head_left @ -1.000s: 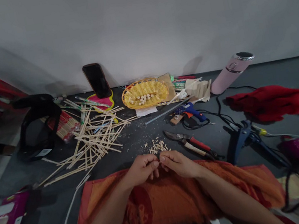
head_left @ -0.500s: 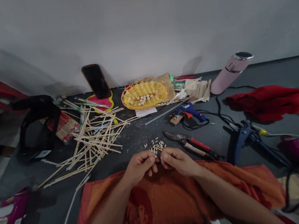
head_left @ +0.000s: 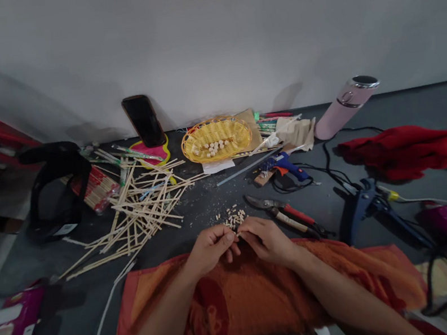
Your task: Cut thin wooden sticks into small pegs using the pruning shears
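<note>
My left hand (head_left: 215, 245) and my right hand (head_left: 266, 238) meet above the near side of an orange towel (head_left: 267, 303), fingers pinched. A tiny pale bit of wooden stick (head_left: 238, 234) shows at my right fingertips. What my left thumb and forefinger pinch is too small to make out. Just beyond my fingers lies a pile of short cut wooden stick pieces (head_left: 234, 215). Farther back, a yellow woven basket (head_left: 239, 135) holds several small pale clusters of such pieces.
Long wooden sticks (head_left: 145, 209) lie heaped to the left. Red-handled pruning shears (head_left: 289, 216), a blue glue gun (head_left: 287, 167) with its cord and a dark blue cutter (head_left: 361, 210) lie right. A pink flask (head_left: 342, 110) and phone (head_left: 144, 121) stand at the wall.
My right fingers have turned inward and down, nearer my left fingertips, and a pale bit now shows between them. My left hand has barely moved.
</note>
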`<act>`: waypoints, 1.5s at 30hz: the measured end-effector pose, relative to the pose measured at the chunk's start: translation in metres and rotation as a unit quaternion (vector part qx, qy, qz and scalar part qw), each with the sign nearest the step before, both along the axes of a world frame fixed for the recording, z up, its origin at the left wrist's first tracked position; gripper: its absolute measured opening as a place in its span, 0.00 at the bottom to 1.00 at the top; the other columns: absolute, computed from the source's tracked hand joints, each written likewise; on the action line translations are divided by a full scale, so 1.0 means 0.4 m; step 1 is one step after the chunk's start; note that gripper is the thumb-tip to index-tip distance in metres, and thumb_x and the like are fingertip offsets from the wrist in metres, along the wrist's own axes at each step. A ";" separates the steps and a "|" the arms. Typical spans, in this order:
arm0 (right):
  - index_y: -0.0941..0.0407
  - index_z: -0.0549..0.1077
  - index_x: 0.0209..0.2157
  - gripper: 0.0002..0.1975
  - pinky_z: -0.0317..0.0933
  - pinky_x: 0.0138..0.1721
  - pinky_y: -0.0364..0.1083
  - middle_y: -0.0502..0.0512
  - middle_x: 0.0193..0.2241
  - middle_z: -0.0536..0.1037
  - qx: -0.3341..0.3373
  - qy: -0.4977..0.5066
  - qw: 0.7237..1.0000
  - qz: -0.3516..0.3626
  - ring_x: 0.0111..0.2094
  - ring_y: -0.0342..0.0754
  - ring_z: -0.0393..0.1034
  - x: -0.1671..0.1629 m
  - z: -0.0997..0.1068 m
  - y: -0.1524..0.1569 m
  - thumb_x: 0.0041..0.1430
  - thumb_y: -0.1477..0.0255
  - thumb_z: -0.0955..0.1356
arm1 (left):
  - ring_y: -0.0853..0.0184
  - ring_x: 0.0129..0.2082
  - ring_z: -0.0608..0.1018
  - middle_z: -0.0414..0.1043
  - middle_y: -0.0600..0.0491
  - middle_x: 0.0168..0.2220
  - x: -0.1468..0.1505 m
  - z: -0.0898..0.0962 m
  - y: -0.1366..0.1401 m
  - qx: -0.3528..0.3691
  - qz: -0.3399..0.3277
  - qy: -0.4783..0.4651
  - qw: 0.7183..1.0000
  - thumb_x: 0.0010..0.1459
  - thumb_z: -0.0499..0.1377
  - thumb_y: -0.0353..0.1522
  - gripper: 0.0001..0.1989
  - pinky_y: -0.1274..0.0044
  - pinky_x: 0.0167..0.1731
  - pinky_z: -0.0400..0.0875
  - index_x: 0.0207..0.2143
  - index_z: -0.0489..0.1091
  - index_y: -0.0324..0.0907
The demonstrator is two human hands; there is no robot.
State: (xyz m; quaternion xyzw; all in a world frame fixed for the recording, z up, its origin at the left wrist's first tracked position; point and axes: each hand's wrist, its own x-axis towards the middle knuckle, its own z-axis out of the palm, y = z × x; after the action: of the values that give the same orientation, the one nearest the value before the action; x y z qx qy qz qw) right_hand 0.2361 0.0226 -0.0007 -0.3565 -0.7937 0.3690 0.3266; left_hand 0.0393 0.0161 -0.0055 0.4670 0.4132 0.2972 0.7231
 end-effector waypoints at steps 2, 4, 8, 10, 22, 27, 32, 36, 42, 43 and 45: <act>0.55 0.68 0.34 0.08 0.59 0.36 0.45 0.54 0.30 0.71 0.022 -0.015 1.000 0.000 0.32 0.46 0.64 0.002 -0.005 0.001 0.66 0.74 0.59 | 0.75 0.16 0.71 0.74 0.52 0.24 0.001 -0.002 0.000 0.003 -0.003 0.004 1.000 0.59 0.57 0.44 0.18 0.84 0.19 0.61 0.31 0.68 0.37; 0.55 0.69 0.35 0.08 0.59 0.36 0.45 0.54 0.30 0.72 0.042 -0.029 0.999 -0.004 0.32 0.46 0.64 0.003 -0.009 0.001 0.65 0.74 0.60 | 0.75 0.16 0.72 0.74 0.52 0.24 0.001 -0.002 0.001 0.006 -0.004 0.010 1.000 0.59 0.56 0.44 0.18 0.84 0.19 0.61 0.30 0.67 0.37; 0.55 0.70 0.35 0.07 0.60 0.36 0.45 0.54 0.30 0.73 0.059 -0.033 0.998 -0.015 0.32 0.46 0.65 0.003 -0.018 0.002 0.65 0.74 0.61 | 0.75 0.16 0.71 0.74 0.52 0.24 0.001 0.003 0.001 0.012 -0.002 0.016 1.000 0.59 0.57 0.44 0.18 0.84 0.20 0.61 0.30 0.68 0.37; 0.55 0.70 0.36 0.07 0.61 0.36 0.45 0.54 0.30 0.73 0.056 -0.025 0.998 -0.016 0.32 0.45 0.66 0.003 -0.022 0.003 0.65 0.73 0.62 | 0.76 0.17 0.71 0.74 0.52 0.24 0.002 0.005 0.000 0.013 -0.006 0.016 1.000 0.59 0.57 0.43 0.17 0.84 0.20 0.61 0.30 0.68 0.37; 0.55 0.71 0.38 0.07 0.62 0.36 0.44 0.54 0.30 0.74 0.025 0.014 0.999 -0.016 0.33 0.45 0.68 0.000 -0.021 0.000 0.65 0.73 0.61 | 0.76 0.16 0.70 0.73 0.53 0.22 0.003 0.009 0.003 -0.019 -0.013 -0.007 1.000 0.58 0.58 0.44 0.18 0.84 0.19 0.62 0.28 0.67 0.37; 0.54 0.70 0.43 0.08 0.62 0.39 0.44 0.55 0.34 0.75 0.004 0.034 0.999 -0.008 0.36 0.45 0.69 -0.002 0.001 -0.004 0.64 0.74 0.62 | 0.76 0.16 0.69 0.73 0.53 0.23 0.001 0.009 0.003 -0.015 -0.008 0.002 1.000 0.58 0.57 0.44 0.18 0.84 0.19 0.62 0.29 0.67 0.37; 0.55 0.70 0.38 0.05 0.62 0.37 0.43 0.52 0.31 0.74 -0.026 0.041 0.998 -0.028 0.33 0.44 0.68 -0.009 0.005 -0.012 0.63 0.74 0.63 | 0.76 0.16 0.69 0.70 0.56 0.21 0.001 0.004 0.000 0.044 -0.020 0.066 0.997 0.59 0.56 0.44 0.18 0.84 0.19 0.59 0.29 0.68 0.37; 0.55 0.71 0.35 0.04 0.61 0.35 0.42 0.51 0.29 0.73 -0.036 0.037 0.998 -0.036 0.31 0.43 0.67 -0.008 0.005 -0.011 0.62 0.73 0.63 | 0.76 0.17 0.69 0.67 0.58 0.18 0.002 0.006 -0.003 0.090 -0.016 0.119 0.989 0.60 0.55 0.43 0.18 0.84 0.20 0.58 0.28 0.69 0.37; 0.56 0.71 0.38 0.07 0.62 0.36 0.43 0.52 0.31 0.74 -0.059 0.043 0.994 -0.079 0.32 0.44 0.68 0.002 0.014 -0.001 0.64 0.71 0.62 | 0.74 0.17 0.70 0.73 0.54 0.22 0.003 0.012 -0.003 0.080 0.009 0.118 0.990 0.60 0.55 0.44 0.17 0.83 0.20 0.61 0.30 0.69 0.38; 0.56 0.71 0.38 0.07 0.63 0.36 0.43 0.53 0.31 0.74 -0.058 0.044 0.995 -0.065 0.33 0.44 0.68 0.001 0.015 -0.001 0.64 0.71 0.62 | 0.74 0.16 0.70 0.73 0.54 0.22 0.003 0.013 -0.004 0.085 0.008 0.121 0.989 0.60 0.55 0.44 0.17 0.83 0.19 0.61 0.30 0.69 0.38; 0.55 0.71 0.38 0.06 0.63 0.37 0.43 0.53 0.32 0.75 -0.055 0.039 0.997 -0.037 0.34 0.44 0.69 -0.003 0.016 -0.004 0.64 0.72 0.62 | 0.74 0.16 0.71 0.72 0.55 0.21 0.004 0.015 -0.004 0.103 0.000 0.131 0.986 0.60 0.54 0.44 0.17 0.83 0.20 0.61 0.30 0.69 0.39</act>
State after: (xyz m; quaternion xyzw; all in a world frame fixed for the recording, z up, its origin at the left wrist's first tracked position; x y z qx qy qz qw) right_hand 0.2348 0.0209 0.0057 -0.3880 -0.7451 0.4139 0.3506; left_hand 0.0410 0.0145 0.0004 0.5735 0.4718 0.2746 0.6109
